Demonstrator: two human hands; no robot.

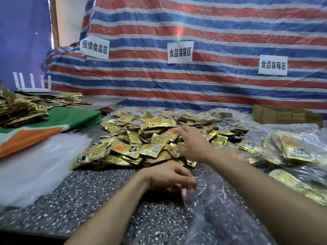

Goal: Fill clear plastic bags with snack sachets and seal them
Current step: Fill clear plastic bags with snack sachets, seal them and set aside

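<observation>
Step in hand, by judgement: filling, at its very start. The next move calls for a grasp on a handful of sachets and a carry back to the bag mouth, which must be held open.

Table (pixel 106 200): speckled stone, carrying all stock.

Pile (pixel 141 138): loose gold sachets, heaped directly under and ahead of the right fingers. This is the supply for the task.

Bag (pixel 217 218): clear, flat on the table, running from the left fingertips toward the viewer. No sachet is visible inside it, and it is unsealed.

Right hand (pixel 192 144): extended over the pile with its fingers (pixel 180 132) straight and slightly spread, resting on the top sachets. The fingers are blurred, and no sachet is seen pinched.

Left hand (pixel 169 177): fingers (pixel 191 183) curled and close together on the near edge of the bag, apparently pinching the film at its mouth.

Containers:
- Filled bags (pixel 292 147): clear, packed with gold sachets, lying well to the right of the right fingers. Whether they are sealed cannot be told.
- Flat bags (pixel 35 165): a stack of empty film, well to the left of the left fingers.
- Boxes (pixel 283 114): cardboard, beyond the filled bags. Their contents are not visible.
</observation>
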